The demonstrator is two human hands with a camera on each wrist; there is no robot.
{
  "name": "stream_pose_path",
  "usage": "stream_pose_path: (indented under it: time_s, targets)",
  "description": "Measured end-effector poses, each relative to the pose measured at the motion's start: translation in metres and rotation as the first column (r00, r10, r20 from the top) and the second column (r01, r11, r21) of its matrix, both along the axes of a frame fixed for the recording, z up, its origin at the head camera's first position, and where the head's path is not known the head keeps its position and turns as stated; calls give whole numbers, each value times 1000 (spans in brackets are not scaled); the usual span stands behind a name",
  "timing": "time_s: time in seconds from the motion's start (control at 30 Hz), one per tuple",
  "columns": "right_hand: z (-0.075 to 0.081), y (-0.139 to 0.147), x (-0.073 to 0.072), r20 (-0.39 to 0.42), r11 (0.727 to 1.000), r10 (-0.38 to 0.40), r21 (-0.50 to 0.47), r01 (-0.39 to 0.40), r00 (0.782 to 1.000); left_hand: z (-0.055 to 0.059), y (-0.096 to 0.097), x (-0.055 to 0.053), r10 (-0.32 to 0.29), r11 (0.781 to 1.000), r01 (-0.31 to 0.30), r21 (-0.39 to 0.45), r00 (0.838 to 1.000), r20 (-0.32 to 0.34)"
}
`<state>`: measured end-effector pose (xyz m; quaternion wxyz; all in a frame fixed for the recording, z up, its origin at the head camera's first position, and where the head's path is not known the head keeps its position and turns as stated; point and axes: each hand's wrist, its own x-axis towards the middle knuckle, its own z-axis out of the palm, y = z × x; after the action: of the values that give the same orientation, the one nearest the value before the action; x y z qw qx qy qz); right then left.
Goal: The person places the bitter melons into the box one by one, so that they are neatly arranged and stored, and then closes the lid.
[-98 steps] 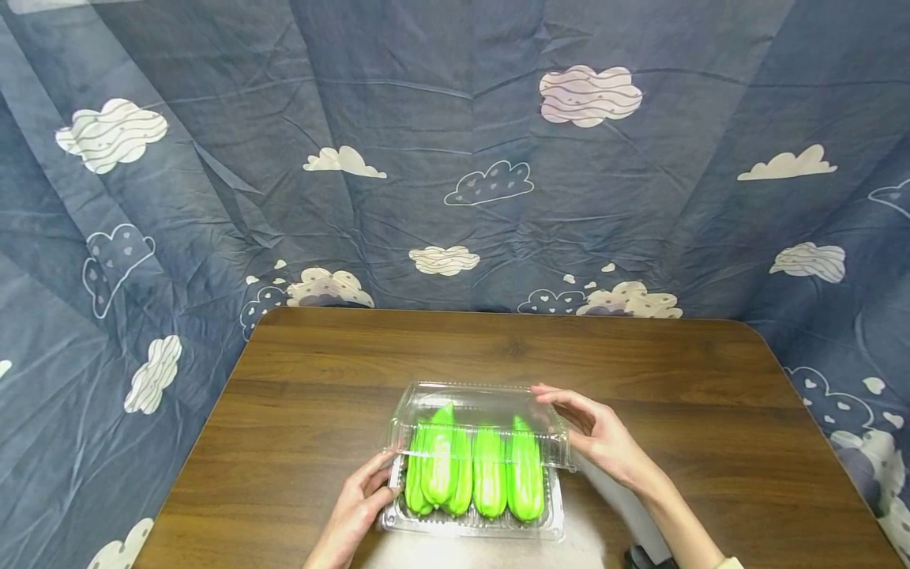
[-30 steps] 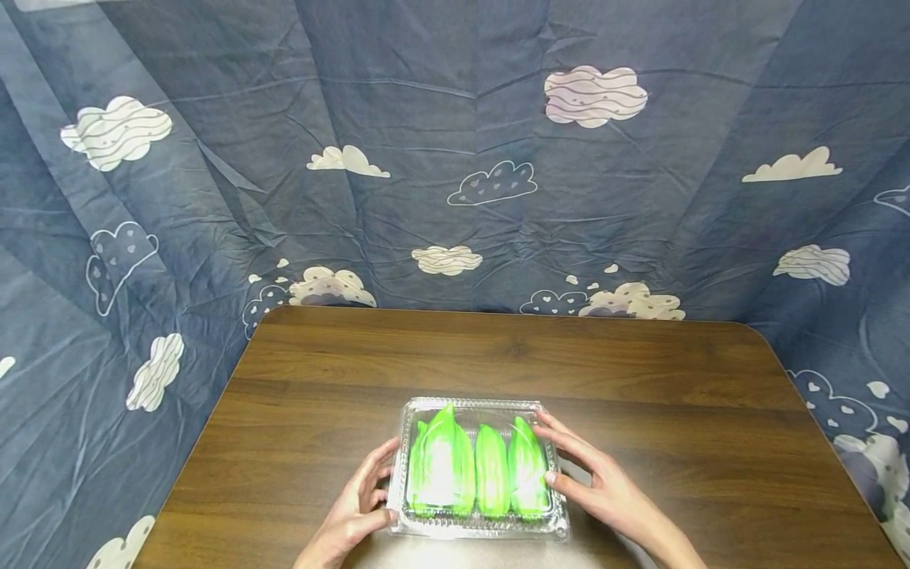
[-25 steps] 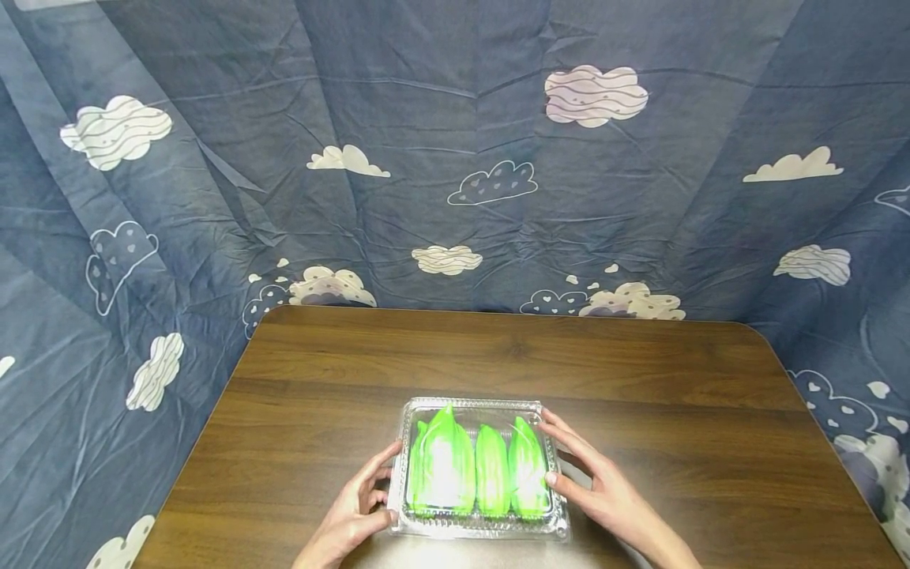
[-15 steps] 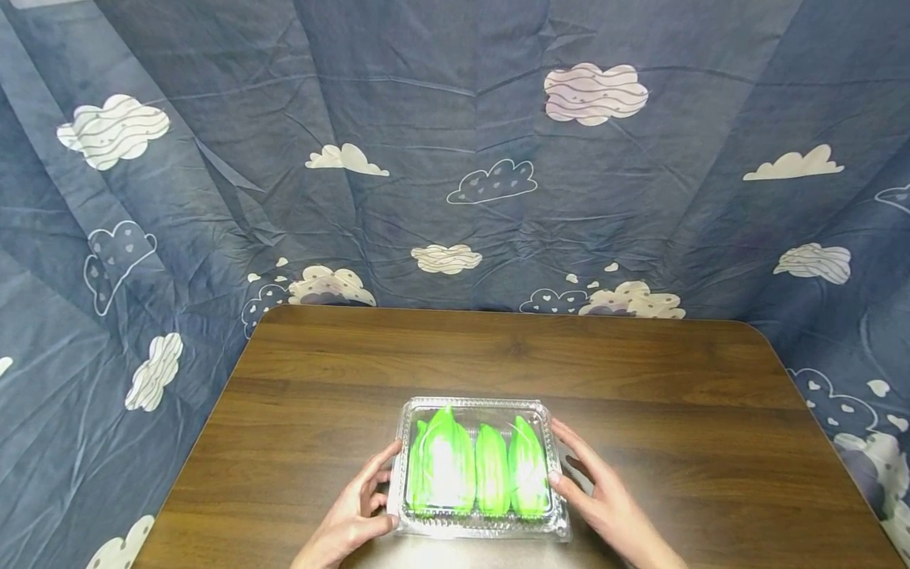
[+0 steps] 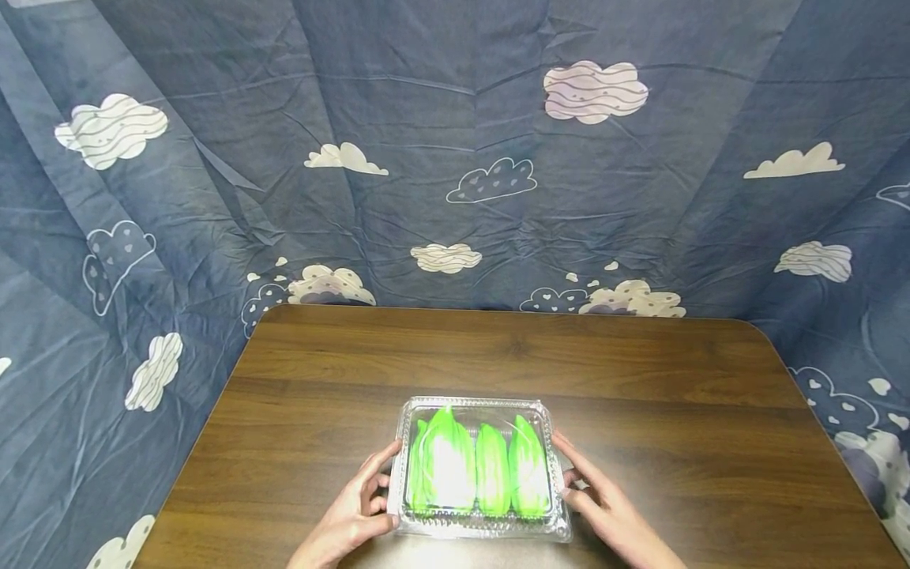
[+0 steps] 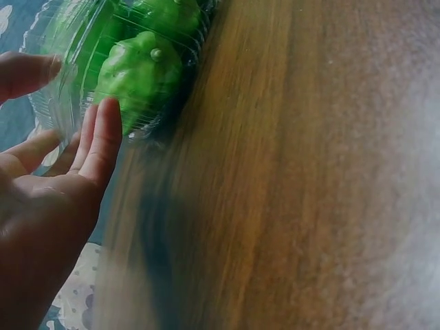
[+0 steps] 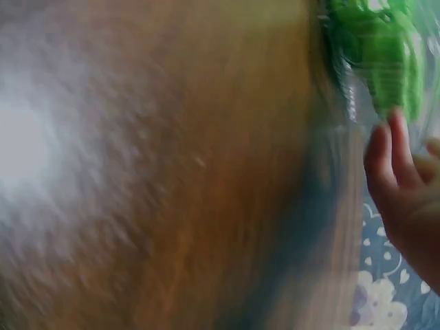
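A clear plastic clamshell box (image 5: 479,404), lid down, sits at the front middle of the table. Inside, several bright green ridged vegetables (image 5: 492,470) lie lengthwise, washed out by glare in the head view. My left hand (image 5: 353,506) grips the box's left side, thumb by the front corner and index finger along the rim. In the left wrist view its thumb (image 6: 31,74) and fingers stand on either side of the rim. My right hand (image 5: 604,502) holds the right edge, thumb at the rim and other fingers bent beside it. In the right wrist view, fingertips (image 7: 395,117) meet the box wall.
The brown wooden table (image 5: 320,356) extends behind the box and to both sides. Beyond its back edge hangs a dark blue cloth (image 5: 412,103) with a cloud print. Bright glare lies on the tabletop by the front edge.
The lid, raised 3.3 seconds ago, came down over the green vegetables. Since then my right hand has slid forward along the right edge, toward me; the left hand has barely moved.
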<state>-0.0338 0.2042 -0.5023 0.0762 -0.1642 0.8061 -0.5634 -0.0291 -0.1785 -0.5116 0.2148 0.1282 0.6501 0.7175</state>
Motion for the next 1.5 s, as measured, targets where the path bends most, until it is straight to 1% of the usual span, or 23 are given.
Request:
stream_pose_path:
  time_s: [0.07, 0.1, 0.13, 0.2, 0.23, 0.27, 0.3, 0.37, 0.43, 0.6, 0.67, 0.73, 0.83, 0.93, 1.03, 1.1, 1.27, 1.33, 1.4, 1.5]
  targets:
    - [1, 4, -1, 108, 994, 90, -69, -83, 990, 1, 0, 0, -7, 1000, 7, 17, 1000, 0]
    - [1, 6, -2, 149, 986, 139, -111, -123, 979, 1, 0, 0, -12, 1000, 12, 29, 1000, 0]
    - [0, 8, -3, 165, 971, 201, -162, -174, 966, 1, 0, 0, -19, 999, 19, 43, 1000, -1]
    - [-2, 10, -4, 180, 925, 310, -284, -252, 934, 0, 0, -1, -38, 996, 37, 78, 999, 7]
    - [-4, 10, -5, 183, 898, 354, -340, -278, 917, 0, 0, -1, -48, 994, 47, 99, 999, 11]
    - [-5, 11, -5, 175, 879, 381, -374, -296, 908, 0, 0, -1, -58, 991, 56, 120, 998, 17]
    - [-6, 11, -5, 173, 860, 402, -410, -306, 899, 0, -1, -1, -69, 987, 66, 143, 997, 20]
    - [-7, 11, -4, 182, 836, 423, -457, -305, 888, -1, -1, -2, -92, 980, 85, 182, 995, 27]
    - [-6, 10, -4, 197, 823, 432, -486, -295, 880, -1, -2, -2, -108, 973, 98, 209, 993, 38]
    - [-4, 8, -2, 241, 790, 454, -553, -263, 858, 0, -4, -3, -123, 972, 100, 211, 987, 100]
    - [-4, 7, -1, 253, 784, 459, -566, -255, 852, 0, -4, -3, -125, 973, 99, 208, 986, 113]
    - [-6, 7, 0, 257, 780, 464, -573, -253, 848, 0, -4, -3, -124, 972, 98, 215, 986, 110]
    - [-7, 8, 0, 257, 778, 469, -573, -257, 845, 0, -4, -3, -120, 969, 95, 227, 988, 99]
    - [-8, 9, 0, 247, 768, 480, -582, -267, 842, 0, -4, -3, -115, 969, 89, 232, 988, 102]
    - [-7, 8, 0, 245, 765, 482, -585, -268, 841, 0, -3, -2, -113, 966, 85, 243, 988, 105]
    - [-6, 7, 0, 245, 768, 479, -582, -267, 843, 0, -3, -2, -118, 962, 86, 259, 987, 109]
    - [-4, 6, -2, 260, 788, 460, -560, -256, 849, -2, -2, -2, -119, 951, 77, 301, 985, 124]
    - [-4, 5, -2, 266, 791, 457, -558, -251, 849, -3, -2, -2, -117, 947, 73, 312, 985, 128]
    - [-5, 5, -2, 266, 785, 461, -568, -249, 847, -4, -2, -2, -117, 945, 70, 320, 985, 130]
    - [-7, 5, -1, 247, 765, 471, -593, -252, 847, -6, -1, -1, -106, 944, 63, 322, 988, 116]
